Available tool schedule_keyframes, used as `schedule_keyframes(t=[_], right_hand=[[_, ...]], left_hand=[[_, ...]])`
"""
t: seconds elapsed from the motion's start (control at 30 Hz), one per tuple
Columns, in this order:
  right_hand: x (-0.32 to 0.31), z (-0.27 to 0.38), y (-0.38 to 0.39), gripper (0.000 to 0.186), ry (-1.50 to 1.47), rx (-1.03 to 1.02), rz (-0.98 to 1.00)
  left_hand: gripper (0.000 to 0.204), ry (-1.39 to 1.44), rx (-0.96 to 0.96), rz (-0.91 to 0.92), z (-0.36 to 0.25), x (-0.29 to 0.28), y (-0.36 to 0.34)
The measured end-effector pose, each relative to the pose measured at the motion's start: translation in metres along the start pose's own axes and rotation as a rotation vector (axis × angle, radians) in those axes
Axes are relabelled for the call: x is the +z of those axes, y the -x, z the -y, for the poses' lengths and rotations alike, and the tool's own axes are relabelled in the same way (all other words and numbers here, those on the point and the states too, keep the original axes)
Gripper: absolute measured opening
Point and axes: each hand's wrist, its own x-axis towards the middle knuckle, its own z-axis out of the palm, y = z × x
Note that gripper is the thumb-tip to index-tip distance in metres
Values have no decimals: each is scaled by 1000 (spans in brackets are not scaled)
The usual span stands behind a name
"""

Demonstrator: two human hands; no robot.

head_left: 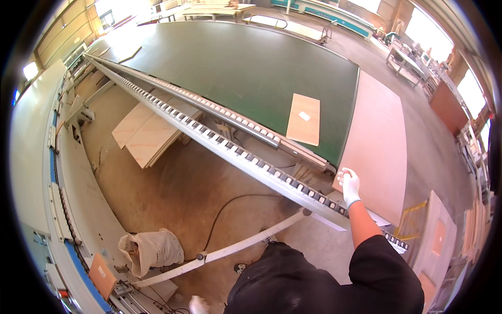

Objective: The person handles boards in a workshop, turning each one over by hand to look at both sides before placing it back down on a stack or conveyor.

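Note:
My right hand (350, 187), in a white glove, is at the near left corner of a large pinkish panel (377, 138). Its fingers are curled closed; whether they grip the panel's edge or something else cannot be made out. The panel lies along the right end of a dark green belt table (235, 63). On the belt's near right part rests a small tan board (303, 120) with a white label. My left hand (197, 304) just enters at the bottom edge, smeared by motion, with its fingers unclear. No object shows in it.
A long rail with rollers (225, 144) runs diagonally before me, braced by a white bar (251, 240). Flat boards (151, 131) are stacked beneath. A white sack (151, 252) and a black cable (222, 217) are on the floor. A long machine (39, 157) lines the left.

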Motion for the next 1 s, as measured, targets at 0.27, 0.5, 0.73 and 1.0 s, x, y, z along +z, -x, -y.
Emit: schedule_keyframes(t=[0.27, 0.5, 0.73, 1.0], right_hand=[[-44, -57, -111, 28, -228, 389, -276], [-41, -71, -178, 31, 245, 292, -80], [-63, -78, -192, 32, -421, 511, -140], [-45, -6, -166, 17, -612, 559, -10]], left_hand=[[48, -698, 247, 336, 43, 117, 56], [50, -681, 470, 152, -6, 134, 50], [41, -896, 585, 355, -9, 208, 51], [38, -838, 433, 459, -17, 234, 73]])
